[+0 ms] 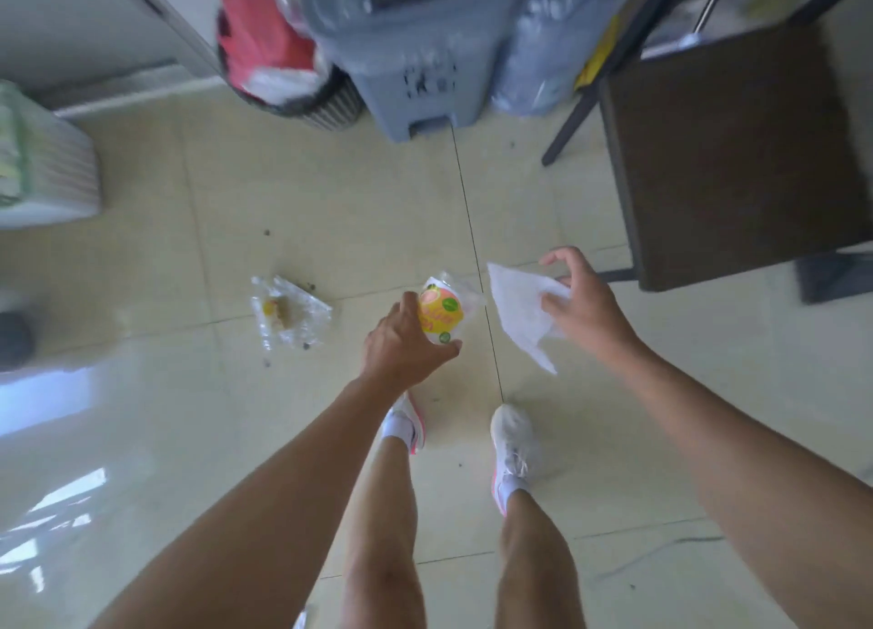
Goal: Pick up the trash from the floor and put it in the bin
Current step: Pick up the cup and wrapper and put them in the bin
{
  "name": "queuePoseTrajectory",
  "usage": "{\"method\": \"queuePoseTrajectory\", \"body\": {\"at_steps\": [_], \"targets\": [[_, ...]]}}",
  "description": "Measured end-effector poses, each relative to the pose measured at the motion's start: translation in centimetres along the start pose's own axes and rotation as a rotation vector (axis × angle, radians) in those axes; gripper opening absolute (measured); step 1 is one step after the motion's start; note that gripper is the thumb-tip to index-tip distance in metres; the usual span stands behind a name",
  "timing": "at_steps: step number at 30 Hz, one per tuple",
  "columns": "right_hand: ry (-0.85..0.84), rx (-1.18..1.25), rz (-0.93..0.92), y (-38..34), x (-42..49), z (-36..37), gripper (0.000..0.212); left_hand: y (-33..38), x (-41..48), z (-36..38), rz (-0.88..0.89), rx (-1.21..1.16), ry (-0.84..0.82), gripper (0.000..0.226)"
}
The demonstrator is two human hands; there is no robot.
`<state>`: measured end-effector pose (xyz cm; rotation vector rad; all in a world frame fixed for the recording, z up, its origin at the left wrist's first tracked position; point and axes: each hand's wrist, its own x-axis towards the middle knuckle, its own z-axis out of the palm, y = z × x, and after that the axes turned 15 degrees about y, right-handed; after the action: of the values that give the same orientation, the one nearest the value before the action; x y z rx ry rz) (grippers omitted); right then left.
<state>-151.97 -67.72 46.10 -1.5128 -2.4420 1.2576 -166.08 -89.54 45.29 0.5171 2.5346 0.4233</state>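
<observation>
Two bare forearms reach down from the bottom corners, above bare legs and a pair of white sneakers (512, 444) with pink edging on glossy cream floor tiles (330, 213). The left hand (401, 345) is clamped around a crinkly plastic wrapper (441, 314) — yellow and pink with green round stickers; its print is too blurred to read. The right hand (583, 298) pinches a soft white tissue (517, 307) at one edge between thumb and lower fingers, the forefinger curled free above it. Both pieces are held above the floor, close together near the dark tile seam. Left of them a clear crumpled plastic bag (290, 312) with yellowish food scraps lies flat on the tiles, crumbs scattered around it. Further ahead stand a ribbed round bin (326, 109) stuffed with red and white waste, a grey plastic pedal bin (420, 61) beside it, and a dark square stool (732, 151) at right.
</observation>
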Motion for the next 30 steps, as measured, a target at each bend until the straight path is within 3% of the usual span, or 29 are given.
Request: {"method": "queuePoseTrajectory", "body": {"at_steps": [3,10,13,16,19,24,30], "targets": [[-0.039,0.093,-0.008,-8.1,-4.7,-6.6,0.051,3.3,-5.3,-8.7,0.01,-0.002,0.033,0.071],[-0.213,-0.001,-0.212,-23.1,-15.1,-15.1,0.031,3.7,-18.1,-23.1,-0.096,-0.029,0.232,0.073],[-0.235,-0.139,-0.362,-28.5,-18.1,-14.9,0.063,-0.4,-22.8,-26.4,-0.214,-0.083,0.298,0.079],[-0.432,-0.179,-0.408,-33.3,-21.2,-12.7,0.088,-5.7,-26.8,-28.9,-0.301,-0.173,0.371,0.081],[-0.555,-0.232,-0.419,-37.6,-24.6,-8.2,0.069,-11.8,-30.0,-31.1,-0.411,-0.27,0.426,0.065],[-0.523,-0.385,-0.657,-44.8,-32.0,1.7,0.061,-23.6,-34.8,-34.6,-0.529,-0.42,0.5,0.063],[-0.401,-0.459,-1.017,-55.2,-41.3,11.6,0.015,-36.3,-40.9,-40.5,-0.615,-0.451,0.583,0.062]]}}
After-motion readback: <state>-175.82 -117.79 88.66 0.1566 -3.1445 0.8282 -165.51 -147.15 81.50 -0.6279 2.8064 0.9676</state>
